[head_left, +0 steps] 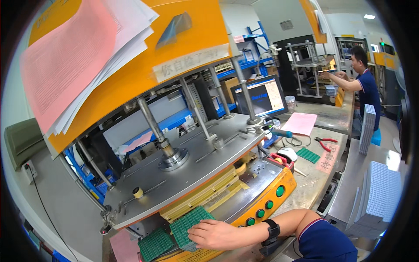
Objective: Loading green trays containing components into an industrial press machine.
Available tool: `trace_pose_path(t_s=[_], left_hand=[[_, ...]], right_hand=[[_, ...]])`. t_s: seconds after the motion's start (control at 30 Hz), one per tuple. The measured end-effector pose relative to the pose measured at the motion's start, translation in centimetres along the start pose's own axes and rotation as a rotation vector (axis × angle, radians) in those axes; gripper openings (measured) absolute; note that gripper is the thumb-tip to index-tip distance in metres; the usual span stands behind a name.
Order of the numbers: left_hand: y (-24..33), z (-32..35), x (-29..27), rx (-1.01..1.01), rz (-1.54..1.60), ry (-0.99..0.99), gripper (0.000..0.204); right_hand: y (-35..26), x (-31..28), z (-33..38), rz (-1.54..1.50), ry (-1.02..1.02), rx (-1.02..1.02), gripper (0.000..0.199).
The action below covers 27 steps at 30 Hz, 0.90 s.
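My right hand (214, 234) lies at the front of a press machine, its fingers closed on the edge of a green circuit board panel (187, 223). The panel rests tilted at the mouth of the press, under the grey metal plate (174, 174). A black watch (272, 229) sits on that wrist, and the arm reaches in from the lower right. A second green panel (155, 244) lies just to the left of the first. My left hand is out of the picture.
Round green buttons (266, 205) line the orange front of the press. Pink and white papers (74, 56) hang on its orange top. On the bench to the right are a monitor (259, 96), pink sheet (300, 123), pliers (325, 142) and white tray stacks (382, 192). A co-worker (364, 83) works at the far right.
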<state>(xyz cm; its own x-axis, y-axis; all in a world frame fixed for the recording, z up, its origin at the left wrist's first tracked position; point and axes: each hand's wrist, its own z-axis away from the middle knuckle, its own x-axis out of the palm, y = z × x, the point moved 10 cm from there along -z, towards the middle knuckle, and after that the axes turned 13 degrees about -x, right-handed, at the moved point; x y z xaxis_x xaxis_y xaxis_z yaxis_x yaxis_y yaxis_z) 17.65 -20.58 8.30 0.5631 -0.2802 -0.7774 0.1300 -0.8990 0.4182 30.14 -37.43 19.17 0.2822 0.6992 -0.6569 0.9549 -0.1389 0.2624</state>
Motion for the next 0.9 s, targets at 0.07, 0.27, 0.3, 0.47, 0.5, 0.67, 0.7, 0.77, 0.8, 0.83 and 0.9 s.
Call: trace_pose_path(t_s=[0.07,0.27,0.3,0.47,0.5,0.67,0.7,0.77,0.8,0.83,0.9], left_hand=[[0.0,0.1,0.0,0.013,0.004,0.012,0.021],[-0.6,0.5,0.1,0.017,0.0,0.026,0.02],[-0.7,0.6,0.2,0.02,0.01,0.026,0.02],[-1.2,0.2,0.6,-0.037,-0.06,0.008,0.018],[-1.2,-0.4,0.7,-0.045,0.022,-0.065,0.017],[3.5,-6.1,-4.1,0.087,0.174,-0.091,0.02],[4.5,-8.5,-3.8,0.082,0.111,-0.163,0.02],[8.7,-13.0,-4.6,0.302,0.142,-0.112,0.017],[9.9,-15.4,-4.1,0.333,0.152,-0.101,0.015],[11.1,-18.1,-3.3,0.372,0.203,-0.118,0.018],[11.4,-23.1,-0.5,0.301,0.107,-0.129,0.036]], right_hand=[[0.1,0.1,0.1,0.002,0.003,0.011,0.036],[0.2,0.5,0.3,0.048,-0.022,-0.012,0.03],[0.3,0.7,0.3,0.057,-0.058,-0.003,0.031],[0.5,1.4,0.1,0.034,-0.235,-0.008,0.032],[0.6,1.6,0.0,0.048,-0.281,-0.016,0.033],[2.3,-1.3,0.2,-0.032,-0.132,0.042,0.037],[2.8,-1.6,0.4,-0.002,-0.134,0.072,0.04],[2.8,-1.3,0.7,-0.029,-0.192,0.053,0.041],[2.9,-1.1,0.9,-0.039,-0.235,0.051,0.042],[2.8,-1.6,0.8,-0.034,-0.192,0.017,0.041],[2.9,-2.0,0.8,-0.048,-0.166,0.012,0.04]])
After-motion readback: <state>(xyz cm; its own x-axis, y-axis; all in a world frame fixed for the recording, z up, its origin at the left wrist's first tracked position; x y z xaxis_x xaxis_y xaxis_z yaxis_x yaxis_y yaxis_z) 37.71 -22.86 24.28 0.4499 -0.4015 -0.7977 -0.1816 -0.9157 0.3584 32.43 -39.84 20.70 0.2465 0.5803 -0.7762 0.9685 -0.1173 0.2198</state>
